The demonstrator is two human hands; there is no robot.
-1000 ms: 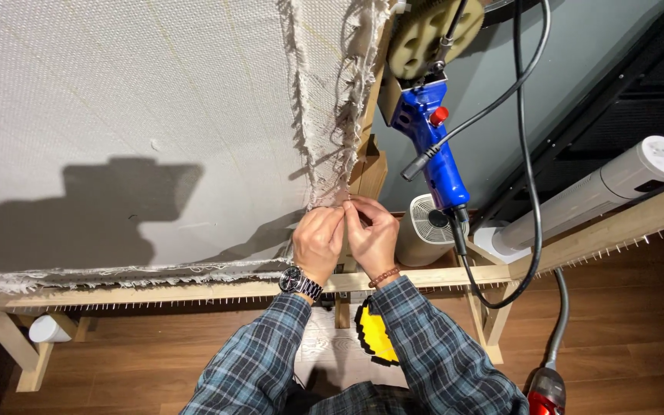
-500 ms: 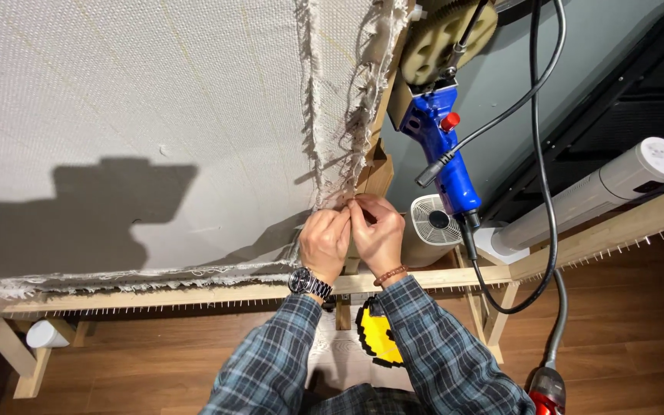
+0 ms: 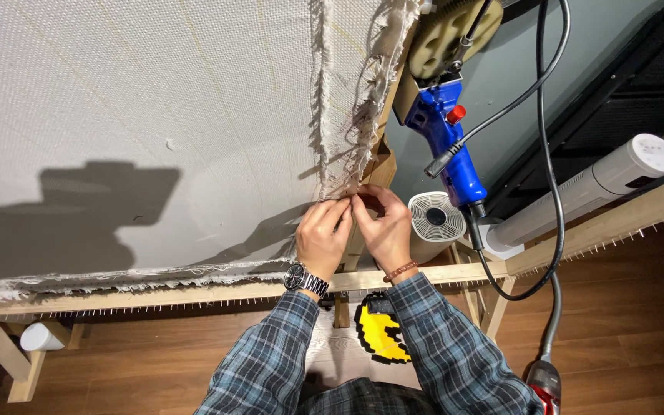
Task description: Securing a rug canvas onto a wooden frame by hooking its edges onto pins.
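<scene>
Stretched over a wooden frame (image 3: 194, 293), white woven cloth (image 3: 155, 100) fills most of the view, with a dark shadow on its left part. Below, brown wooden floor (image 3: 616, 330) and a yellow pixel-shaped rug (image 3: 382, 338). At the cloth's right side, a frayed edge (image 3: 347, 100) with loose threads running down to both hands. Left hand (image 3: 323, 238), with a metal wristwatch (image 3: 305, 280), pinching the lower end of the frayed edge between closed fingertips. Right hand (image 3: 382, 230), with a beaded bracelet (image 3: 400, 270), just beside it, fingertips touching the same spot and gripping the threads too. Hanging to the right, a blue tufting gun (image 3: 447, 138) with a red button and a black cable (image 3: 543, 154). Behind the right hand, a small white fan (image 3: 437, 219); farther right, a white tube (image 3: 593, 188) lying along a wooden beam.
</scene>
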